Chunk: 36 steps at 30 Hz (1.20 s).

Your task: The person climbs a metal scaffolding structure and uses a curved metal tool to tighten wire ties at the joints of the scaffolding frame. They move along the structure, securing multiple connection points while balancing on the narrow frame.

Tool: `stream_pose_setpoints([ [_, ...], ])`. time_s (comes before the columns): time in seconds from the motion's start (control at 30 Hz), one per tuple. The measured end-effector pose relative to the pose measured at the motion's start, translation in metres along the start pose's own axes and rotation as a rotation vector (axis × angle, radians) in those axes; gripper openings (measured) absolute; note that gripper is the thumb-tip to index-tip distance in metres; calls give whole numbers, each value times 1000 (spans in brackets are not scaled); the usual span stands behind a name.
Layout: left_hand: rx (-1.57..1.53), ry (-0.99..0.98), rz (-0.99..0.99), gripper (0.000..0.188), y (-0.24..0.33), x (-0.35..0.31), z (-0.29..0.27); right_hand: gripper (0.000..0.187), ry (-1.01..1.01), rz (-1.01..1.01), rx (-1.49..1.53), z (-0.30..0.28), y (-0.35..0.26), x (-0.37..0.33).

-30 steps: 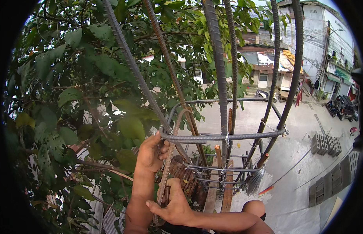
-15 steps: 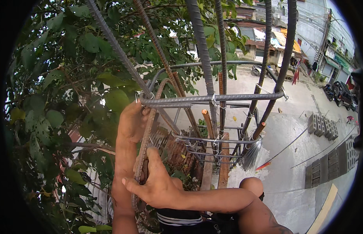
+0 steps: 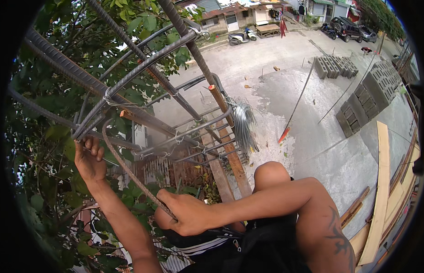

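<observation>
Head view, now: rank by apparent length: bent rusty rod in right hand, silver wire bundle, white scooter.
1. Bent rusty rod, also nearer the camera
2. Silver wire bundle
3. White scooter

The bar (image 3: 134, 179) in my right hand (image 3: 191, 214) is ribbed steel, rough, matt and rusty. By my left hand (image 3: 91, 161), the ring (image 3: 168, 49) is grey steel with a dull sheen. The uprights (image 3: 184, 38) at upper left are ribbed metal too, dark and matt. The wire (image 3: 243, 125) near the centre is thin, smooth, shiny metal. Beside it the planks (image 3: 234, 166) are rough, weathered wood; the board (image 3: 379, 182) at lower right is paler, smoother timber. At right, the blocks (image 3: 378, 88) are matt, coarse concrete, and the ground (image 3: 275, 104) is smooth concrete with rough patches. My clothes (image 3: 275, 248) are dull black cloth with a shiny, metal-looking zip (image 3: 237, 245).
</observation>
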<state>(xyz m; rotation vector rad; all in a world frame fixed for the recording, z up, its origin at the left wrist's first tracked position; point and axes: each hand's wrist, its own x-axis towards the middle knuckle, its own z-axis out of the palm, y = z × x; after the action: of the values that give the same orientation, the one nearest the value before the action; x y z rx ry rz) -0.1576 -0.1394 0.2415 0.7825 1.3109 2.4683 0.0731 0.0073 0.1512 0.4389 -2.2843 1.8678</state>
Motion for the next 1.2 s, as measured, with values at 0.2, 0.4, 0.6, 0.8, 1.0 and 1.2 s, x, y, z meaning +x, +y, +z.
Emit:
stream_pose_setpoints([
  [0.2,405,357,176,33,-25,-21,-7,45,-99,-232,-696,-43,25,-36],
  [0.4,943,-4,-63,32,-58,-69,-23,43,-236,-522,-895,-88,23,-20],
  [0.6,1232,-383,-402,34,-92,-119,-10,46,-181,-516,-619,-87,43,11],
  [0.8,836,-783,-636,36,-105,-145,15,47,-393,-261,-379,-88,56,14],
  [1.0,28,-557,-1032,33,-114,-154,22,32,-294,-313,116,-62,70,-1],
  [1.2,59,-574,-802,37,-110,-153,14,28,-260,-248,-8,-75,62,3],
])
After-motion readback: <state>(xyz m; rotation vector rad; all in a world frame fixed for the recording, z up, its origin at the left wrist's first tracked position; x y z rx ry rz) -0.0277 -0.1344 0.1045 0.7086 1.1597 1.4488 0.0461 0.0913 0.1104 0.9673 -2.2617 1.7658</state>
